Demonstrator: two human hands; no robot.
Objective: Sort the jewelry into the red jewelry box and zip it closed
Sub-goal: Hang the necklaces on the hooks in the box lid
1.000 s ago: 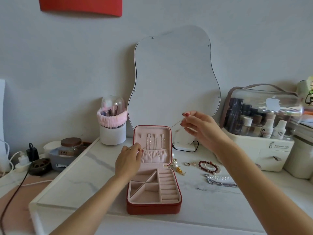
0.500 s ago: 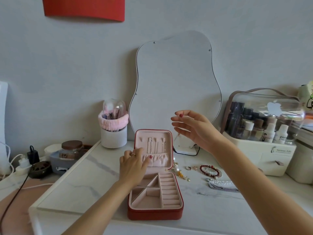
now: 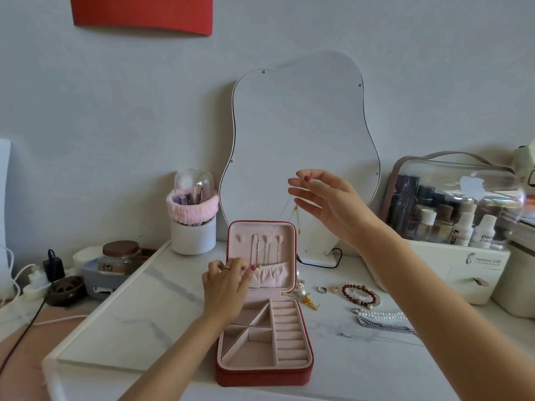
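Jewelry box point(image 3: 264, 340): red, open, flat on the bench point(image 3: 139, 319) at the near edge; pink tray with divided compartments and ring rolls at its 3 o'clock side, all bare.
Lid point(image 3: 262, 254): upright at the box's 12 o'clock; pink lining, row of hooks, gathered pocket along its lower part; one chain point(image 3: 255, 249) hangs from a hook.
Left hand point(image 3: 227, 286): over the tray's far left corner, at the lid's 7 o'clock; fingers point(image 3: 244, 272) curled, tips at the pocket's upper edge beside the hanging chain; cannot tell whether they pinch anything. Ring on one finger.
Loose jewelry: on the bench at the box's 3 o'clock. Nearest, a grey chain point(image 3: 385, 327) touching a pearl strand point(image 3: 382, 314); beyond these a dark red bead bracelet point(image 3: 360, 295), two small rings point(image 3: 321, 290), and a pearl-and-gold piece point(image 3: 306, 296) just beside the box.
Right hand point(image 3: 333, 204): raised above the lid, at its 1 o'clock; thumb and forefinger pinch a thin necklace point(image 3: 296, 215) that dangles down to the lid's upper right corner; other fingers spread straight.
Far: wavy mirror point(image 3: 304, 146) against the wall at 12 o'clock; white brush cup point(image 3: 193, 235) with pink band at 11 o'clock; clear-lidded cosmetics case point(image 3: 451, 215) at 2 o'clock.
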